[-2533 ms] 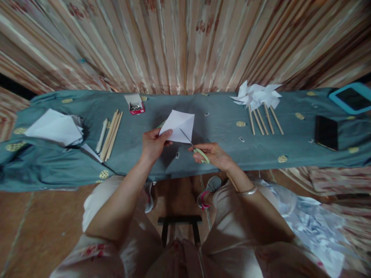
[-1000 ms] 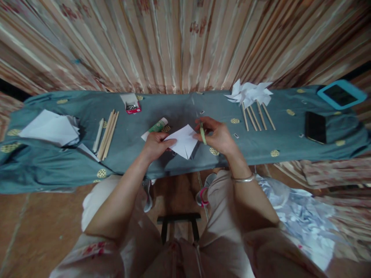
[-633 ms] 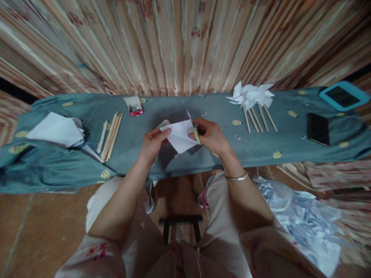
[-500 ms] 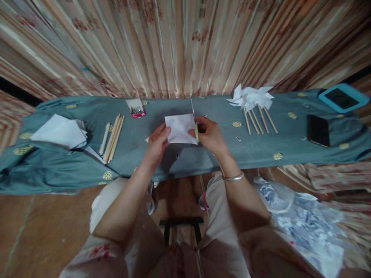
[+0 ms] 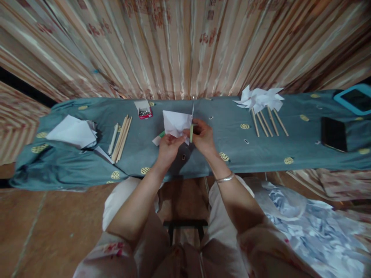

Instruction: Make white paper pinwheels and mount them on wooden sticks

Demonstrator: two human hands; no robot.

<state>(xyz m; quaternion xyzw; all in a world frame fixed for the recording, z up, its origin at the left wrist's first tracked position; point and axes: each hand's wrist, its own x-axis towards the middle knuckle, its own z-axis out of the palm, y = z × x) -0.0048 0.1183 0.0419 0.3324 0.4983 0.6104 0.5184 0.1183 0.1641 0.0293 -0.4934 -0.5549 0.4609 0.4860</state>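
My left hand [image 5: 168, 148] is closed on the lower edge of a creased white sheet of paper [image 5: 174, 121], holding it above the cloth. My right hand [image 5: 204, 135] grips the light green handle of a slim knife [image 5: 191, 132], its thin metal blade pointing away from me. The knife is upright along the paper's right edge, and the right fingertips are close to the left ones. How far the blade goes into the paper I cannot tell. Partly hidden behind the left hand lies a small green and white piece [image 5: 158, 139].
On the cloth-covered table [image 5: 214, 156], a paper stack [image 5: 72, 131], wooden sticks [image 5: 122, 139], a whitish stick [image 5: 113, 139] and a red box [image 5: 145, 112] lie left. White pinwheels [image 5: 259, 99], a phone [image 5: 334, 134] and a blue-framed tablet [image 5: 355, 99] lie right. A plastic bag [image 5: 315, 224] is below.
My left hand has shifted from the paper's left edge to its lower edge, close to my right hand. The paper has turned and tilted. My view has swung slightly left.
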